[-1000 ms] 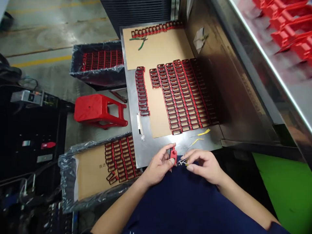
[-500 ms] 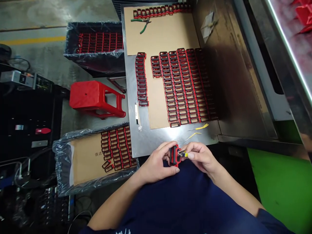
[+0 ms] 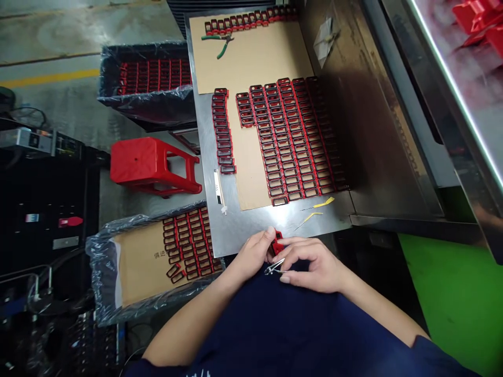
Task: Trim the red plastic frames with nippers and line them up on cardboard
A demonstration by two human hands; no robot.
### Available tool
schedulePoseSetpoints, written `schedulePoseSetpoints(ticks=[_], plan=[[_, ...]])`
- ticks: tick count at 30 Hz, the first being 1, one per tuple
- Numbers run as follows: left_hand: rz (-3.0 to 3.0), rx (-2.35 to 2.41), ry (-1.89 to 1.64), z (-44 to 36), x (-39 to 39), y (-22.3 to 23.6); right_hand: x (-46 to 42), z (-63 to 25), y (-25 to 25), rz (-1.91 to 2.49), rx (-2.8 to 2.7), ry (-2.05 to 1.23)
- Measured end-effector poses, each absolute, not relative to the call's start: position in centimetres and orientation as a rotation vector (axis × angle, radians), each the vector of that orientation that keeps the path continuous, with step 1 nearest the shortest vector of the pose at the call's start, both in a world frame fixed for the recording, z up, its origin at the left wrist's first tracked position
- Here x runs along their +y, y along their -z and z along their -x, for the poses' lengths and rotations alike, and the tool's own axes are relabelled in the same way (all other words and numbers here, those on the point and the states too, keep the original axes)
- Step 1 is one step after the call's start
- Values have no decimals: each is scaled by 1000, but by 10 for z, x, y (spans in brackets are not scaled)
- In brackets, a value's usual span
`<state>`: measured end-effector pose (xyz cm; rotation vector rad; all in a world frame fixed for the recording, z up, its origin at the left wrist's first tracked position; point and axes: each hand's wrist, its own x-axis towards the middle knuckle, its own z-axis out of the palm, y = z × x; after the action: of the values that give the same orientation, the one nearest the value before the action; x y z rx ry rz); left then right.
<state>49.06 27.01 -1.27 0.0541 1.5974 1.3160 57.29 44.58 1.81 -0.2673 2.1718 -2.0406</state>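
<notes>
My left hand [image 3: 252, 255] is closed around a small red plastic frame [image 3: 277, 242], held over my lap at the near edge of the metal table [image 3: 236, 230]. My right hand [image 3: 314, 263] meets it from the right, fingers curled over the frame, with metal tweezers [image 3: 274, 268] pinched in them and pointing left. Two yellow strips [image 3: 319, 208] lie on the table just beyond my hands. Further out, on a cardboard sheet [image 3: 251, 57], many red frames [image 3: 293, 141] lie in tight rows.
Another short column of frames [image 3: 222, 131] and a white pen-like tool [image 3: 218, 189] lie left on the table. Green-handled pliers [image 3: 218, 41] rest at the far end. Two plastic-lined bins of frames [image 3: 157, 256] [image 3: 151, 78] and a red stool [image 3: 151, 166] stand on the left.
My hands stay together at the table edge. The frame has been turned in my left hand, and my right hand has moved over it with the tweezers now lower and pointing left.
</notes>
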Motion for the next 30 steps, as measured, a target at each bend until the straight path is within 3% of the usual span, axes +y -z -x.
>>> schedulePoseSetpoints(ticks=[4,8,13,18,23,30], plan=[[-148,1731,-1223,-489,267,16,441,-575,-11,-30,1942,2171],[-437,1739,-1478,-493,256,7,447,-578,-4,-464,1305,2515],[-911,1953,-1322,-498,251,-7,447,-577,-7,-513,1019,2586],[-992,1923,-1531,-501,247,0,461,-588,-22,-378,1554,2526],[-1062,1826,-1717,-501,244,6,475,-601,-38,43,2664,1837],[-1205,1831,-1707,-495,250,1,459,-592,-41,442,2820,1694]])
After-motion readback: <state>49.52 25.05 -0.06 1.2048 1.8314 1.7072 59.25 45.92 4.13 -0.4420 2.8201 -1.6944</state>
